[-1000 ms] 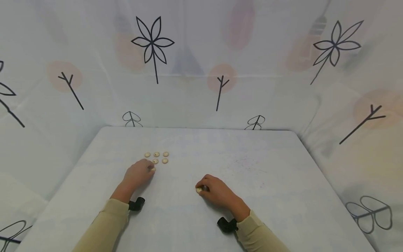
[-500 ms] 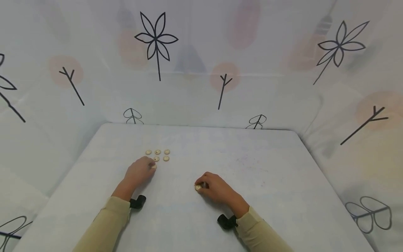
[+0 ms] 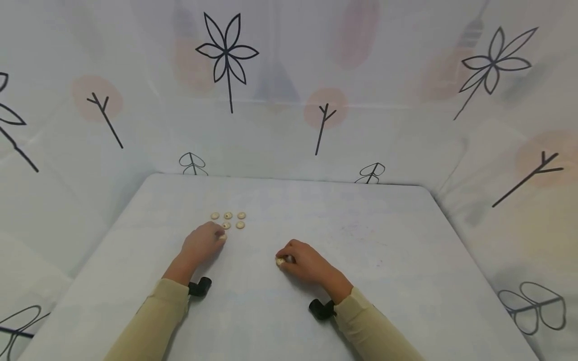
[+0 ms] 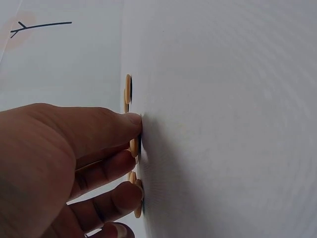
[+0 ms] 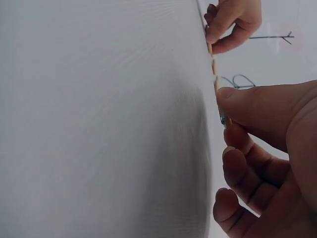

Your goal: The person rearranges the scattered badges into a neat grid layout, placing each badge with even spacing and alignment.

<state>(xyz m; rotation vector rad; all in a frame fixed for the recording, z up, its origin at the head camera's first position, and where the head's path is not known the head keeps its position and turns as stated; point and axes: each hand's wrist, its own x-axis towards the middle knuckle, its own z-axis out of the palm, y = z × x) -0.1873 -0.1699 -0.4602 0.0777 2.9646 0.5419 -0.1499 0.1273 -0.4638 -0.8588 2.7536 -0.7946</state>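
My left hand [image 3: 205, 243] is at the near side of a small group of pale, round wooden discs. Its thumb and finger pinch one disc [image 4: 134, 147] low at the white table top. Just beyond the fingers, several more discs lie flat in two rows, among them a far corner disc [image 3: 241, 215] and a nearer disc [image 3: 240, 225]. Some bear small dark marks. To the right and nearer, my right hand [image 3: 307, 263] pinches another wooden disc [image 3: 280, 261] between thumb and finger, close above the table. Its other fingers are loosely bent. Whether this disc touches the table I cannot tell.
The white table [image 3: 361, 225] has rounded far corners and meets a white cloth backdrop [image 3: 280, 130] with printed flowers and twigs. Faint pinkish specks mark its right half. A black wrist camera [image 3: 200, 287] sits on the left wrist and another black camera [image 3: 321, 310] on the right.
My right hand has moved slightly forward and to the left with its disc, nearer the group. My left hand stays at its disc. The head view has shifted a little.
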